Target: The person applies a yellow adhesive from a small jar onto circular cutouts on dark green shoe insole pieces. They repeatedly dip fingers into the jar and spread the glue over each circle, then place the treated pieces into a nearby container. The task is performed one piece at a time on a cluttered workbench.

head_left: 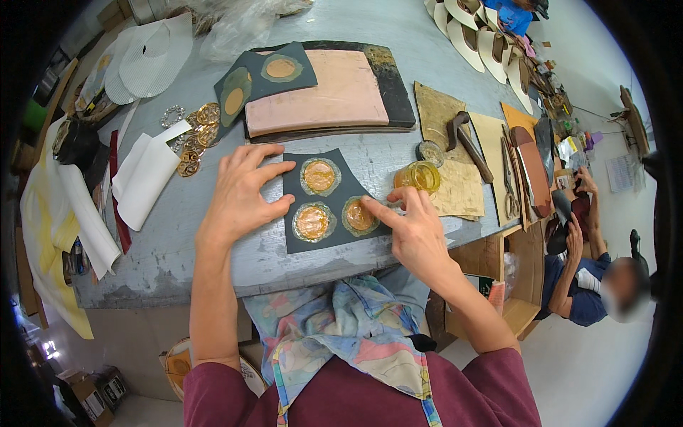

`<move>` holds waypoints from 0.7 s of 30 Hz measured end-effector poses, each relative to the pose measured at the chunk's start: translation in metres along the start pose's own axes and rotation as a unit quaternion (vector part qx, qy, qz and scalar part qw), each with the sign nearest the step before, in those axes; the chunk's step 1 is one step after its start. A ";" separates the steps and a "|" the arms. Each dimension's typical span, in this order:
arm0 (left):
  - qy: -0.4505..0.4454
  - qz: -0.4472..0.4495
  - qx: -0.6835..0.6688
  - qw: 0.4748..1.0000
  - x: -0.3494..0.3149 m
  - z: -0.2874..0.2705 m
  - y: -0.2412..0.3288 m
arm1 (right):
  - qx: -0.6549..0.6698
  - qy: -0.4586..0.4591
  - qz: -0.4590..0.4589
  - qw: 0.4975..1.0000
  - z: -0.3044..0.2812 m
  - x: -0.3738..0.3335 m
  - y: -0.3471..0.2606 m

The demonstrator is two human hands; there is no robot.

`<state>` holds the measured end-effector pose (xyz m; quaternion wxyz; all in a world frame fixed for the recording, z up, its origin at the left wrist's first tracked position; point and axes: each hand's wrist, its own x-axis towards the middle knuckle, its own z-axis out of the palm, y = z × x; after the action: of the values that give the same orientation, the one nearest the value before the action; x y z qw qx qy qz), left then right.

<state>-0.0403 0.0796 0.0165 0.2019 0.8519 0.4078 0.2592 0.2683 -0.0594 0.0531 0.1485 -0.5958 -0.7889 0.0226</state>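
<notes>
A dark green-black sheet (333,226) lies flat on the table in front of me, with three round tan discs on it, each ringed by a glossy smear. My left hand (242,188) has its fingers apart, its fingertips at the sheet's left edge. With an outstretched index finger, my right hand (418,228) touches the right-hand disc (359,215); its other fingers are bent and hold nothing I can see. The upper disc (318,176) and lower left disc (311,222) look wet. Just beyond my right hand stands a glass jar (418,176) of yellow liquid.
Beyond the sheet, a pink slab (320,89) carries two more dark pieces with discs. Gold round fittings (206,124) and a white roll (146,181) lie left. A hammer (469,142) and scissors (510,181) lie right. Another person (583,281) works at far right.
</notes>
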 end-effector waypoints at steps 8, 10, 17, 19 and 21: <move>0.005 0.010 0.002 1.000 0.000 0.003 -0.003 | -0.064 -0.022 -0.013 0.998 -0.003 -0.017 -0.001; 0.005 0.011 0.001 1.000 0.000 0.002 -0.003 | -0.078 -0.026 -0.024 0.996 -0.004 -0.024 -0.005; 0.004 0.007 0.010 1.000 -0.001 0.001 -0.001 | -0.107 -0.027 -0.088 0.990 -0.001 -0.032 -0.021; 0.004 0.007 0.011 1.000 0.000 0.001 0.000 | -0.107 -0.027 -0.096 0.989 -0.001 -0.029 -0.026; 0.003 0.006 0.009 1.000 0.000 0.000 0.000 | -0.034 -0.039 -0.063 0.997 -0.006 -0.026 -0.028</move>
<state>-0.0399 0.0795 0.0162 0.1918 0.8552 0.4057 0.2592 0.2498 -0.0932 0.0591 0.0984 -0.5482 -0.8305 0.0100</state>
